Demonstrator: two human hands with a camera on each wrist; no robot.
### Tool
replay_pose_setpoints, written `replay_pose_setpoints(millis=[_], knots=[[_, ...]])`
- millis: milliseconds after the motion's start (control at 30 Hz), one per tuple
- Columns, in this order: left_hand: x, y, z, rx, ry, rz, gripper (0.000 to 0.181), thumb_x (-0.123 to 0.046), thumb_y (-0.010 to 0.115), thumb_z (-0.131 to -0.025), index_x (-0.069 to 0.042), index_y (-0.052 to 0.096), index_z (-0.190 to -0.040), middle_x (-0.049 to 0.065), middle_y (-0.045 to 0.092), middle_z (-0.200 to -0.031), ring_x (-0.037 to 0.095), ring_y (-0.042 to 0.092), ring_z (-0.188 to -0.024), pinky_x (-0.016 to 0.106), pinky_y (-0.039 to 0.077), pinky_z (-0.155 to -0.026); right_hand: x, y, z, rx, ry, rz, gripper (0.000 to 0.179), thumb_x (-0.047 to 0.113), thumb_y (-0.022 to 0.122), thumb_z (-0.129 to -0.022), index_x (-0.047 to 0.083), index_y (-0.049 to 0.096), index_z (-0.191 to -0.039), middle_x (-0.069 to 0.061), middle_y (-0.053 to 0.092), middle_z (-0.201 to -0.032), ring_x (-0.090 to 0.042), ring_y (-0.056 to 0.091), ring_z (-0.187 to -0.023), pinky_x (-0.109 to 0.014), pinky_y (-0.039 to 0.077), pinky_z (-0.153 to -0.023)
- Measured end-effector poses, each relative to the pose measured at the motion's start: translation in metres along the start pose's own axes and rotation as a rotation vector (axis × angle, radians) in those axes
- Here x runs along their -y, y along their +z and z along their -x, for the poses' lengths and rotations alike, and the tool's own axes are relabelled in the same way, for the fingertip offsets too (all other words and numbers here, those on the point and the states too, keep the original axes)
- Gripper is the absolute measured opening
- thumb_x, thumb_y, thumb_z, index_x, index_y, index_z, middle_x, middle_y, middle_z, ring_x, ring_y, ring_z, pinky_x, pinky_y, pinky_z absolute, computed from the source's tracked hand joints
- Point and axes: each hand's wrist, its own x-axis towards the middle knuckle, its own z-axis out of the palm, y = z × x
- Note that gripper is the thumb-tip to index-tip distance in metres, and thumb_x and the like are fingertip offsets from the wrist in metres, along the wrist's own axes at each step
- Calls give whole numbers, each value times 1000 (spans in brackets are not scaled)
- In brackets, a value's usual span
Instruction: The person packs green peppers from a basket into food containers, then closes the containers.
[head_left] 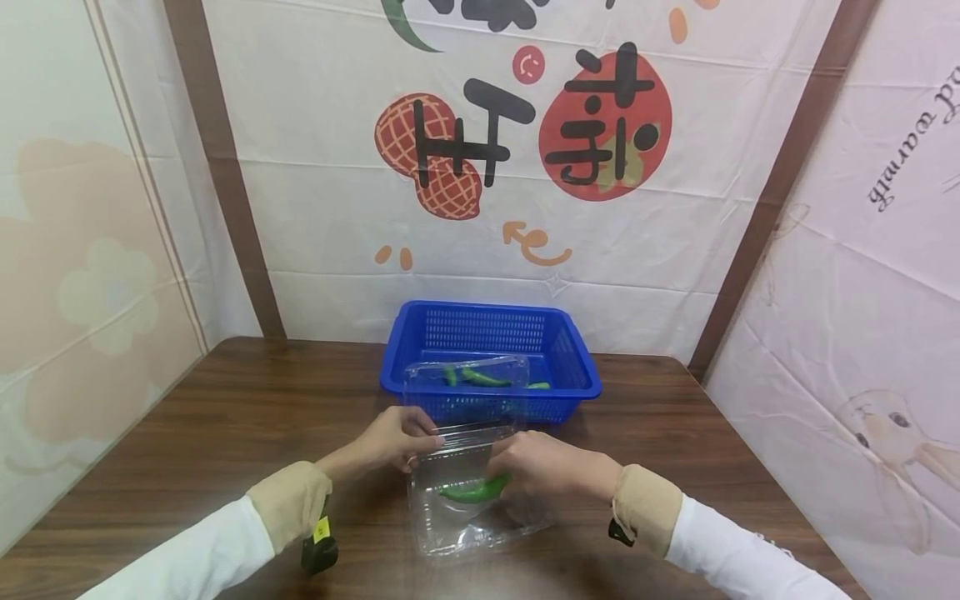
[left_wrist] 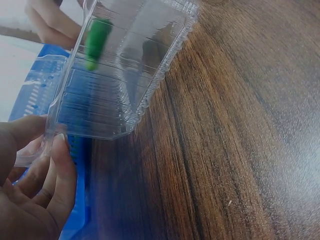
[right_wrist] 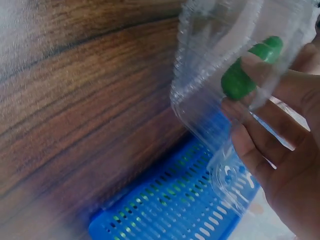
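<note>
A clear plastic clamshell box stands open over the table, its lid raised against the front of the blue basket. My left hand pinches its edge near the hinge between thumb and fingers. With thumb and fingers, my right hand holds a green chili pepper inside the box. In the right wrist view the thumb lies over the pepper. The left wrist view shows the pepper's tip through the box wall. Part of the pepper is hidden by my right hand.
Several green peppers lie in the basket, partly seen through the raised lid. Around the box is the brown wooden table. Printed cloth walls close off the back and both sides.
</note>
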Motion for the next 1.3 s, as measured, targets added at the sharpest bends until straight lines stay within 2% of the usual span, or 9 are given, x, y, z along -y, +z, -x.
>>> replay_pose_setpoints(millis=[200, 467, 733, 1067, 1300], knots=[[0, 0, -1, 0, -6, 7, 28, -18, 78, -87, 3, 63, -99, 13, 66, -75, 16, 58, -55, 35, 58, -53, 2, 6, -3, 72, 28, 42, 22, 18, 82, -80, 20, 75, -101, 13, 62, -88, 2, 57, -79, -13, 48, -67], [2, 0, -1, 1, -20, 3, 28, -18, 77, -88, 2, 63, -100, 11, 67, -76, 16, 59, -56, 33, 58, -53, 0, 13, -7, 80, -12, 75, 18, 18, 82, -79, 20, 73, -96, 12, 61, -87, 2, 56, -78, -13, 46, -65], [-1, 1, 0, -9, -15, 5, 27, -16, 77, -88, 3, 63, -101, 11, 67, -76, 16, 59, -56, 33, 58, -52, 1, 17, -8, 77, -10, 101, 19, 20, 82, -79, 21, 72, -95, 12, 60, -89, 2, 57, -80, -14, 47, -68], [0, 3, 0, -13, -1, 7, 27, -15, 77, -88, 3, 63, -100, 11, 66, -74, 16, 58, -55, 35, 57, -50, 0, 14, -5, 29, -8, 100, 22, 22, 82, -80, 19, 74, -100, 10, 63, -90, 3, 56, -81, -12, 47, -69], [0, 2, 0, -17, -29, 1, 27, -17, 78, -87, 2, 63, -100, 10, 66, -74, 16, 59, -55, 34, 58, -52, -5, 6, -3, -80, 4, 72, 9, 19, 73, -91, 17, 73, -99, 11, 65, -93, 0, 58, -86, -13, 49, -76]])
